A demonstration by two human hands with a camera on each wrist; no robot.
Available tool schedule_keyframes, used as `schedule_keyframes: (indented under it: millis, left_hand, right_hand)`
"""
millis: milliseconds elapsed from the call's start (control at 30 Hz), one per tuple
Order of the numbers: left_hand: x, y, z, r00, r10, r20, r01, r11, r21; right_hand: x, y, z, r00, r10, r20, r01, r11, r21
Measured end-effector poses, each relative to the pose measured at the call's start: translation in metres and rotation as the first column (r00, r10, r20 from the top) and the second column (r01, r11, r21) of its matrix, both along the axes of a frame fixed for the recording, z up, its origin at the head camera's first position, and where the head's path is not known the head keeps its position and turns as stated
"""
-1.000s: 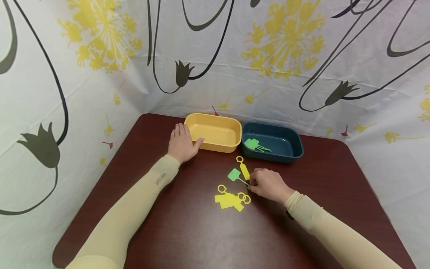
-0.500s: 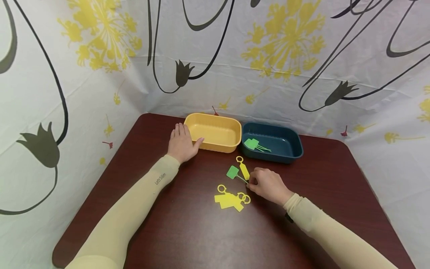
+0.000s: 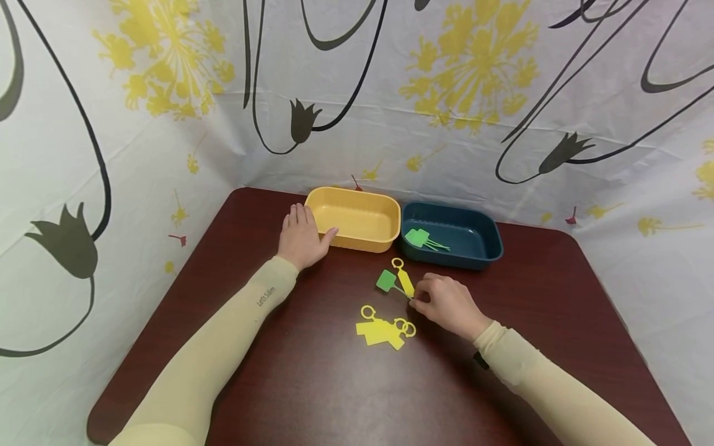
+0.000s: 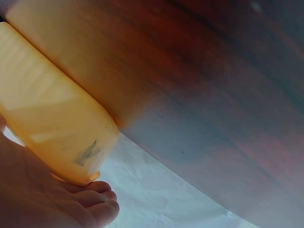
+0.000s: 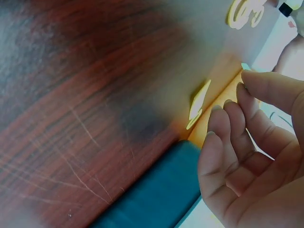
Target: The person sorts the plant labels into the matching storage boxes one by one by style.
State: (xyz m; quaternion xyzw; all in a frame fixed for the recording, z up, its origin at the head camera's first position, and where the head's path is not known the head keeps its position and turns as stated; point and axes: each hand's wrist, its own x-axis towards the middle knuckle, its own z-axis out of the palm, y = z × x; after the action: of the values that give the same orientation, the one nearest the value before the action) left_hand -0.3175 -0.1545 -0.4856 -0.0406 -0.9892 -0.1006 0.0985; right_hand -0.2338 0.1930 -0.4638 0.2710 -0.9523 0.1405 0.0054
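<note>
My right hand [image 3: 449,305] pinches the thin stem of a green square-headed tag [image 3: 386,280] between thumb and index finger. In the head view the tag's head points up and left, beside a yellow ring tag [image 3: 406,283] lying on the table. Several more yellow ring tags [image 3: 380,331] lie overlapped nearer the front. My left hand [image 3: 304,238] rests on the left end of the yellow tub [image 3: 362,243], its fingers straight along the rim. In the left wrist view the fingers [image 4: 102,197] touch the tub's outer edge. Several green tags [image 3: 421,238] lie inside the dark blue tub.
The dark blue tub [image 3: 491,260] stands right of the yellow one, both at the back of the brown table [image 3: 312,384]. Behind them and along both sides hangs a white patterned cloth [image 3: 357,80].
My right hand has risen slightly, lifting the green tag with it; the tag's head has moved up and looks darker. My left hand stays put.
</note>
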Motion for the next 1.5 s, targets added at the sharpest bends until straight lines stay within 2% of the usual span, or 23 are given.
schedule_keyframes:
  millis: [400,633,767,1200,1500]
  left_hand:
    - [-0.004,0.0,-0.003,1.0,0.009,0.004,-0.009,1.0,0.012]
    - [-0.004,0.0,-0.003,1.0,0.012,0.002,-0.012,1.0,0.005]
    - [-0.004,0.0,-0.004,1.0,0.01,0.006,-0.01,1.0,0.008]
    - [-0.004,0.0,-0.003,1.0,0.008,0.001,-0.008,1.0,0.005]
    - [-0.002,0.0,-0.001,1.0,0.007,0.011,-0.007,1.0,0.02]
  right_hand:
    - [-0.001,0.007,0.005,0.993,0.022,-0.116,-0.032,0.996,-0.081]
    - [-0.005,0.011,0.012,0.985,0.006,-0.172,-0.028,0.992,-0.125]
    - [-0.008,0.016,0.019,0.984,-0.024,-0.174,-0.003,0.989,-0.149]
    - [-0.035,0.035,0.048,0.975,-0.107,-0.196,0.072,0.981,-0.181]
    - [-0.052,0.043,0.055,0.966,-0.16,-0.201,0.123,0.975,-0.183]
